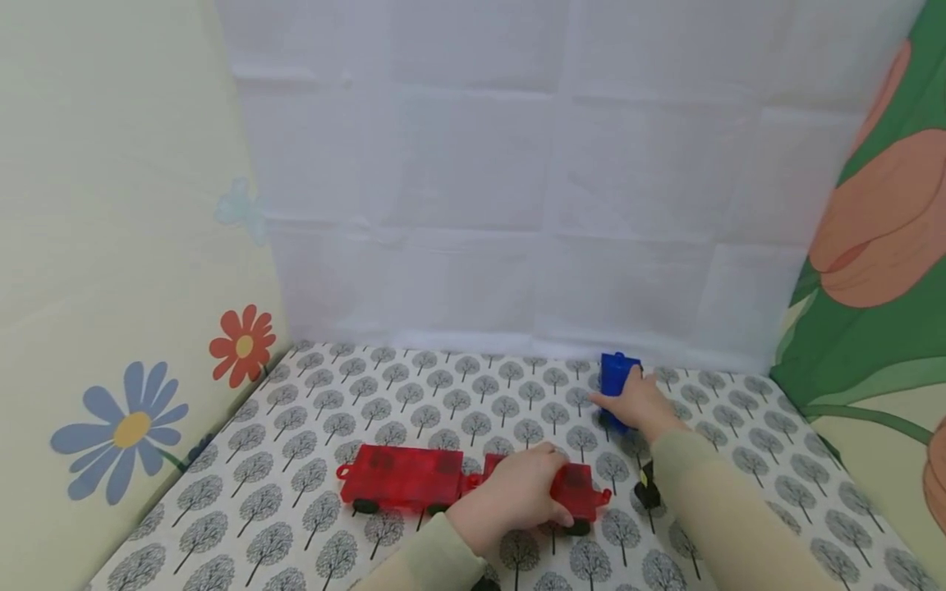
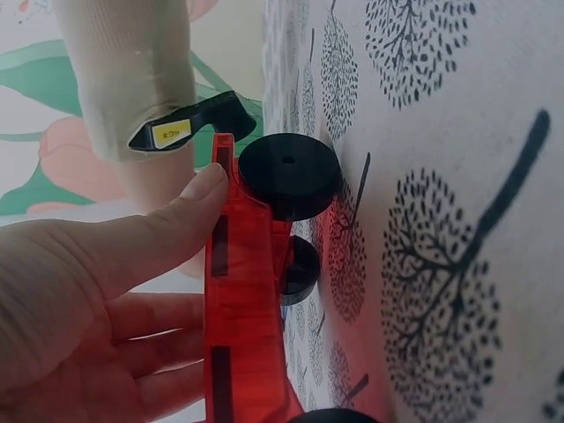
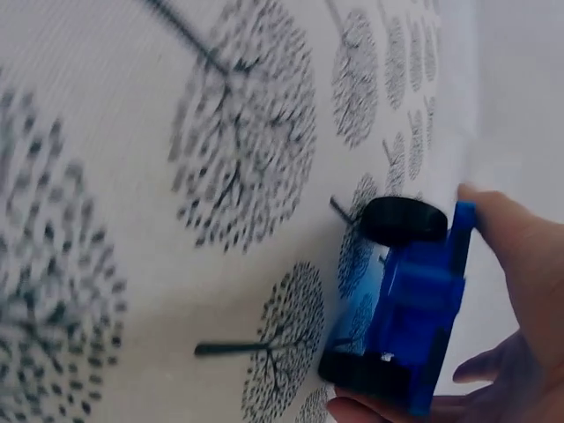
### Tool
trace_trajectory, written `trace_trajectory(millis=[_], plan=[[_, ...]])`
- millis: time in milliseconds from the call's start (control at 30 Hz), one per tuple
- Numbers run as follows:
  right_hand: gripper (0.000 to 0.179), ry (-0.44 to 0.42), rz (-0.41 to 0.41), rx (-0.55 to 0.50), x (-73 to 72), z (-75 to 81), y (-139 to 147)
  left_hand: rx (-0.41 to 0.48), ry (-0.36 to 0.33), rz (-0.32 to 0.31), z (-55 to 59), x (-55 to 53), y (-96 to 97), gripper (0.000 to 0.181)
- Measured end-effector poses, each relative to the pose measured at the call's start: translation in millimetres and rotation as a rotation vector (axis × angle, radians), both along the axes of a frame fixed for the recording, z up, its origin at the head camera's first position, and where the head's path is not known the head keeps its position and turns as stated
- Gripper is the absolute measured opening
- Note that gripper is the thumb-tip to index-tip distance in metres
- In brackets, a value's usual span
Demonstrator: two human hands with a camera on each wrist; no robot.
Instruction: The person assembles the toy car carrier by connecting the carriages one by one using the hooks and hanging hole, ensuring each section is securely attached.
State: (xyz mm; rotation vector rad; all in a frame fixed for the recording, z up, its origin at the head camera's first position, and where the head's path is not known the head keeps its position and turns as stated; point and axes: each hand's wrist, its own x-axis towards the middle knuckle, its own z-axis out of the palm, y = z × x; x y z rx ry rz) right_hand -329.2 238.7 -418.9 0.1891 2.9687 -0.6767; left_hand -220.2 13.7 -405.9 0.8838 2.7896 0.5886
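Two translucent red toy cars with black wheels stand in line on the cloth. The left red car [image 1: 402, 478] has a loop at its outer end and meets the right red car [image 1: 582, 491] at a small red link. My left hand [image 1: 510, 494] grips the right red car from above; the left wrist view shows the thumb against one side of its flat body [image 2: 242, 308]. Farther back, my right hand [image 1: 641, 404] holds a blue toy car [image 1: 615, 376] by its sides. In the right wrist view, the wheels of the blue car [image 3: 414, 308] are close to the cloth; contact is unclear.
The cloth [image 1: 296, 501] has a grey tree print. A white sheet [image 1: 473, 205] hangs at the back, with flowered panels at left [image 1: 118, 287] and right [image 1: 872, 369]. A black wrist device [image 1: 647, 491] with a yellow mark is at my right wrist.
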Motion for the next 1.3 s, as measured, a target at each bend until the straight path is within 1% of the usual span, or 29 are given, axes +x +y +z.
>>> trace_trajectory(millis=[200,333,500,667,767,967,1133,1300], plan=[[0.1,-0.005,-0.027,-0.096,-0.9,0.5,2.4,0.003,-0.003,0.002,1.0,0.3,0.4,0.06],[0.098,0.002,-0.018,-0.128,1.0,-0.5,7.6,0.003,-0.001,0.007,0.9,0.5,0.9,0.06],[0.096,0.012,0.016,-0.121,6.8,-0.4,14.3,0.001,0.005,0.013,0.3,1.0,2.3,0.059],[0.093,0.031,0.022,-0.188,15.5,2.4,20.6,0.009,0.003,0.004,-1.4,0.2,2.0,0.06],[0.091,0.047,0.044,-0.21,22.6,4.0,24.6,0.011,0.003,0.001,-2.5,-0.9,0.7,0.061],[0.092,0.088,0.113,-0.201,40.4,9.5,34.2,0.015,0.017,0.005,-4.5,-2.0,-2.0,0.062],[0.095,0.081,0.166,-0.193,63.1,20.5,45.2,0.02,0.019,0.006,-5.6,-2.4,-1.2,0.061],[0.096,0.072,0.228,-0.239,85.8,31.9,58.3,0.014,0.033,-0.002,-4.7,-1.7,-0.1,0.06]])
